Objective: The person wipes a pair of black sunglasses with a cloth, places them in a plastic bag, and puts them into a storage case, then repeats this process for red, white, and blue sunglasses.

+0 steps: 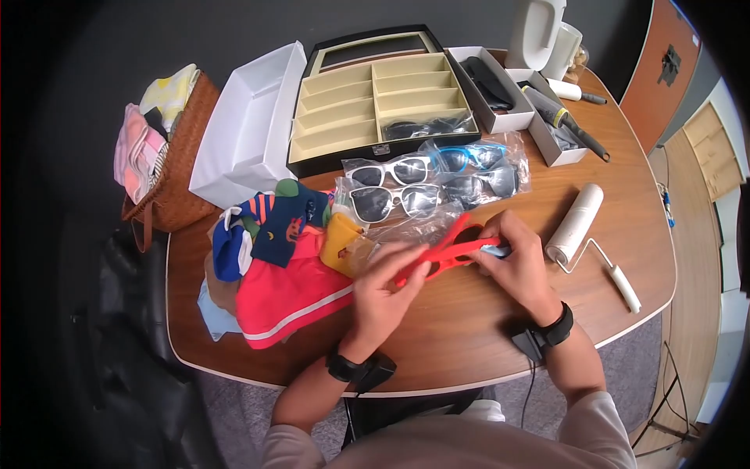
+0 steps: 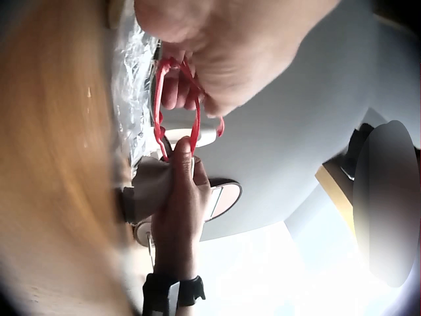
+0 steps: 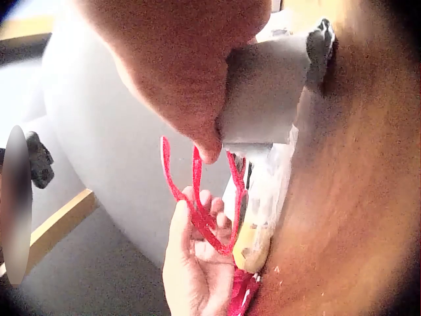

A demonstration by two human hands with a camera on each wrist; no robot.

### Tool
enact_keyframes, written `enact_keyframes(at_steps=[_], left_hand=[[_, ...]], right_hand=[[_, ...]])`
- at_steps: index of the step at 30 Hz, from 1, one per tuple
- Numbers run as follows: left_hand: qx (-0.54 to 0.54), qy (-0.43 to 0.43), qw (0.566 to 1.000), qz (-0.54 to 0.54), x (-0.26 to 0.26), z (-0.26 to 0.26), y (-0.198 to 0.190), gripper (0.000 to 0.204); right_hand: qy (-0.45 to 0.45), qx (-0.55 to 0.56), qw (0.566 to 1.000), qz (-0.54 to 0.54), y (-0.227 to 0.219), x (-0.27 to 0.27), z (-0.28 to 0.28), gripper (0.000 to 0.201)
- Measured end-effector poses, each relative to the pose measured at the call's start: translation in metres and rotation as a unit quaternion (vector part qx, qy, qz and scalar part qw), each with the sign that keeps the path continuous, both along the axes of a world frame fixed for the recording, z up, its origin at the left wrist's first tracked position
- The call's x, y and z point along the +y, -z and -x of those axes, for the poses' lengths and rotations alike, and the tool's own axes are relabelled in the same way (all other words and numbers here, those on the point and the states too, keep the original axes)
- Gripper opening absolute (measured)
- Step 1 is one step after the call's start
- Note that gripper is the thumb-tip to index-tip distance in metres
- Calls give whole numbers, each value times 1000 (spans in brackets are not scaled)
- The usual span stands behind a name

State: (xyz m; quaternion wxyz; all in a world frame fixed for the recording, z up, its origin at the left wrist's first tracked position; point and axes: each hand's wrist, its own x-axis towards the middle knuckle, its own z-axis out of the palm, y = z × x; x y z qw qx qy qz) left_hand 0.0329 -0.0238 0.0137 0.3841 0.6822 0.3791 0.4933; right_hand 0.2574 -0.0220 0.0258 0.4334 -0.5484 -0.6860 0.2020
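Between my two hands is a pair of red sunglasses (image 1: 448,252), its arms unfolded. My left hand (image 1: 384,291) pinches the red frame at one end with thumb and fingers. At the other end, my right hand (image 1: 519,264) grips the sunglasses together with a small grey cloth (image 3: 266,92), which hangs from the fingers in the right wrist view. White-framed sunglasses (image 1: 394,202) in clear plastic lie just beyond, beside blue-framed sunglasses (image 1: 469,159) and a dark pair (image 1: 480,186), also bagged. An empty-looking clear bag (image 1: 414,227) lies behind the red pair.
At the back stands an open compartment case (image 1: 381,148) with a dark pair in one slot. A white box (image 1: 246,129), wicker basket (image 1: 183,152) and clothes pile (image 1: 293,293) are left. A lint roller (image 1: 576,223), small roller (image 1: 623,288) and narrow boxes (image 1: 512,119) are right.
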Motion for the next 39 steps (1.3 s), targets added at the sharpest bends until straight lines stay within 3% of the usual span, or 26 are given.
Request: enact_keyframes(at_steps=[2,7,16,22,25,28,32,36,37,39], left_hand=[[-62,-2,997,-38,11,5,5,27],[-243,62,959,133,14,13,-6,18],[-208,266,938,81,16,14,5,27],[-206,272,935,99,15,17,8,29],[-185,213,946,157,14,14,2,32],[-137,198,927,288,8,4,-1,41],[-123,273,881,367,1,-5,15,39],[-94,255,898,345,0,-8,21,30],[-89,220,919,313,-1,-9,20,27],[-152,170,920,319,2,-12,17,26]], right_hand=[[26,1,1000,-5,4,2,-3,22],[114,96,989,20,6,6,-1,19],[116,151,981,30,10,7,-5,26],[56,193,977,71,2,3,-2,26],[12,224,970,93,2,-1,2,28],[-9,233,967,107,-1,-7,10,29],[-49,273,944,176,-1,-12,17,31],[-71,308,930,189,5,-11,20,32],[-79,318,926,189,5,-10,20,31],[-94,339,917,189,6,-8,21,29]])
